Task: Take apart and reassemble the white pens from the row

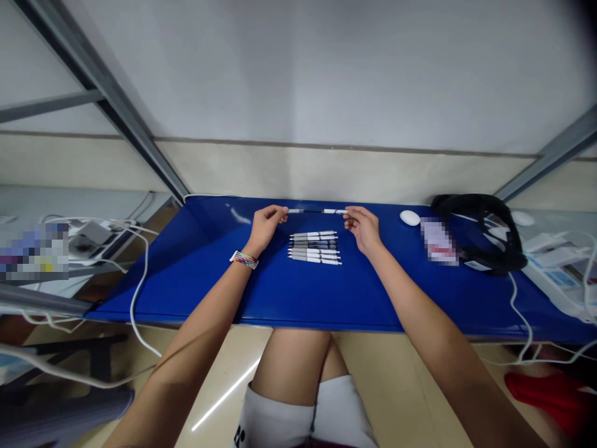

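The person's left hand has its thumb and fingertips pressed together on the left end of a slim grey-and-white pen. The right hand is likewise pinched, and its fingertips are clamped on the right end of the same pen. So the pen lies level between the two hands, above the far part of a glossy blue tabletop. Its grey section is next to the left fingertips, its white section is next to the right fingertips, and a thin dark length shows between these two sections.

Nearer to the body than the hands, and between them, there is a neat row of slim grey-and-white pens; their grey pointed ends are toward the left hand. Just behind the left hand, a multicoloured woven wristband goes around the wrist. To the right of the right hand lies a smooth white oval object, and farther right a black loop-shaped headset.
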A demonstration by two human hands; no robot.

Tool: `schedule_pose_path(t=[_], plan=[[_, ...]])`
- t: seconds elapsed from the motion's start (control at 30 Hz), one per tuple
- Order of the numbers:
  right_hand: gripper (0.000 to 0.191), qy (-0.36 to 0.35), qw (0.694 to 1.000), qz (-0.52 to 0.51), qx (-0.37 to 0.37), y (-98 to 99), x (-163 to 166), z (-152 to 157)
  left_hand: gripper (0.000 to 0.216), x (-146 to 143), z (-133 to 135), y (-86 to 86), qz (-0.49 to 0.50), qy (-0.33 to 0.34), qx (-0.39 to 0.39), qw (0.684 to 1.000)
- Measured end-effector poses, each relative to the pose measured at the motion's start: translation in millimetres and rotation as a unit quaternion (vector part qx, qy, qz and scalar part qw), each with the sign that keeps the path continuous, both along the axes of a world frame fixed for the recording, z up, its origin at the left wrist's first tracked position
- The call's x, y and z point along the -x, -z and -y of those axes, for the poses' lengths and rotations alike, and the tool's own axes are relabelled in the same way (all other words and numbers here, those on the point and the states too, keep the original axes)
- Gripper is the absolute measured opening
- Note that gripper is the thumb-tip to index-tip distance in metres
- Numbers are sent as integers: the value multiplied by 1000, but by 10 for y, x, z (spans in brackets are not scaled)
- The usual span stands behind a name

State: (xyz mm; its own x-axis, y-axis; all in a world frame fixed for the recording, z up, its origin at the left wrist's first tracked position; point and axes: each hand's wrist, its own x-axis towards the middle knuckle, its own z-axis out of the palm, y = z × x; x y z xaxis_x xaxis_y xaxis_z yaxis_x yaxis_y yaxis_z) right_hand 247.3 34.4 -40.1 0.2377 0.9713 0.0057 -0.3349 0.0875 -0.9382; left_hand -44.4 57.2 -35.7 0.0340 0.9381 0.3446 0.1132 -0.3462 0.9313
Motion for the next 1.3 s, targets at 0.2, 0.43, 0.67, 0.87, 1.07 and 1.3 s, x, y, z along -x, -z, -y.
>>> schedule_pose_path(t=[0.2,0.43,0.67,0.87,1.07,1.3], plan=[[23,3,1000,10,6,0,-4,-5,38,3,-1,-5,-7,-10,-1,1000],[23,4,1000,9,0,-4,-9,-3,36,9,4,6,-4,3,2,1000],[30,-48,993,89,-65,4,128,69,40,-40,69,-19,-50,28,8,998],[32,-108,984,110,-85,-7,196,115,58,-52,121,-70,-105,20,-7,994],[32,-110,988,86,-60,-7,183,112,29,-67,136,-76,-76,52,-8,996],[34,-111,992,52,-43,-42,209,126,44,-89,139,-58,-16,99,-20,995]])
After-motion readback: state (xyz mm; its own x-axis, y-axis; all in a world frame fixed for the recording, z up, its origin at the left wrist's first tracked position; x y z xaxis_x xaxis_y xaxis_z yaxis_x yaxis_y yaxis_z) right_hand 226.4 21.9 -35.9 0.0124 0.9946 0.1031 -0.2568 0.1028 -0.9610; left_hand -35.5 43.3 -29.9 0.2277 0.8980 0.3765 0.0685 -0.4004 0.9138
